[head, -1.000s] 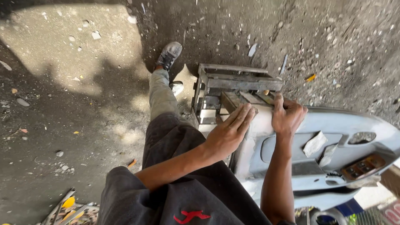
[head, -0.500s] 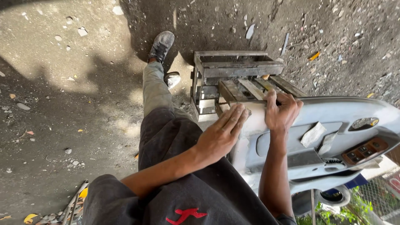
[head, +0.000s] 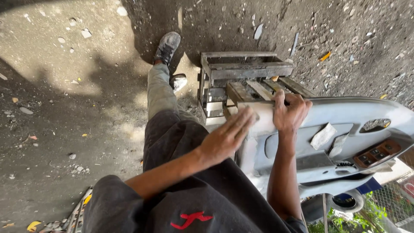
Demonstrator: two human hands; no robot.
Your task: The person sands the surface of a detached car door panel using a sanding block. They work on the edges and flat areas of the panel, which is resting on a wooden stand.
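Door panel (head: 345, 151), grey plastic, looks light but floppy and awkward. Left hand (head: 226, 138) lies flat on its end, right hand (head: 290, 113) grips the top edge; hold the rim.

**Door panel across our lap, crate ahead**

Our left hand (head: 226, 137) lies flat on the door panel (head: 345, 142); our right hand (head: 290, 113) grips its top edge. The wooden crate (head: 241, 82) stands just beyond, our shoe (head: 167, 46) to its left on the ground (head: 64, 86).

Dirt ground (head: 77, 108): wooden crate (head: 241, 82), scattered debris, grey shoe (head: 167, 45).
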